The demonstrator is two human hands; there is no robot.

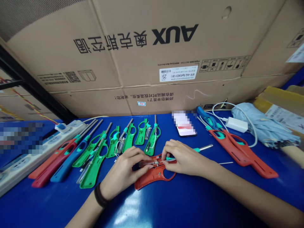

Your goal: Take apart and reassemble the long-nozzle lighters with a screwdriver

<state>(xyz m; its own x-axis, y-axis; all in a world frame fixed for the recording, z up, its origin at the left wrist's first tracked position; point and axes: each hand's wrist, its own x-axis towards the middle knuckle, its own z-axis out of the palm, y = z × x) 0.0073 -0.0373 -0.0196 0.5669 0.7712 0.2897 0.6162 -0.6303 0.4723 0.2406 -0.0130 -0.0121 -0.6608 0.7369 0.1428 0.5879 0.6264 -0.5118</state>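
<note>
A red gas lighter lies opened on the blue table in front of me. One red half-shell (154,178) rests nearest me, with its trigger loop to the right. Behind it, the other half holds a clear fuel tank (148,162) and green parts, and its metal tube (206,147) points right. My left hand (130,164) is closed round the tank end of that half, thumb and fingers on either side. My right hand (181,157) pinches at the middle by the green part; its fingertips hide what they hold. A thin metal rod (226,163) lies to the right.
Several opened green lighters (92,172) and whole red and blue ones (68,164) lie left beside a white power strip (45,145). Behind are a phone (186,130) and a large carton (133,69). Right: red lighters (230,147), a white charger (237,124), a folded umbrella (263,126).
</note>
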